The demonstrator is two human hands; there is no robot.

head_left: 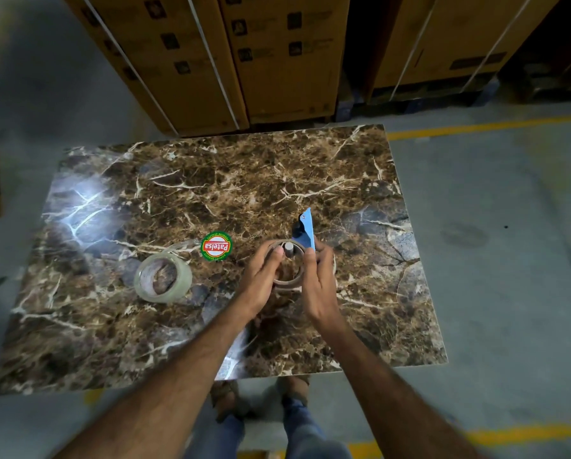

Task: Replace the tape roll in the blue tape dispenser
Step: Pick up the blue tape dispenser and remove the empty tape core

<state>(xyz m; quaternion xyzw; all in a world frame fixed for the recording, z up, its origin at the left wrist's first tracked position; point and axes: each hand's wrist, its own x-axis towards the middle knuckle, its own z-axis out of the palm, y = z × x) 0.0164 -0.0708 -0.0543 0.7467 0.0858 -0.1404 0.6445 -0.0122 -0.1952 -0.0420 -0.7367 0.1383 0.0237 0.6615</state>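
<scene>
The blue tape dispenser (306,230) stands on the brown marble table (231,180), right of centre, its blue plate pointing away from me. A brown cardboard ring, the spent tape core (288,280), sits around the dispenser's grey spindle (288,250). My left hand (261,283) grips the ring's left side. My right hand (319,286) holds the dispenser's blue plate at the ring's right side. A full roll of clear tape (163,277) lies flat to the left, apart from both hands. The dispenser's lower body is hidden by my hands.
A round red, white and green label disc (216,245) lies between the clear roll and the dispenser. Tall strapped cardboard boxes (231,61) stand behind the table. Grey concrete floor with yellow lines (476,127) surrounds it. My feet are under the near edge.
</scene>
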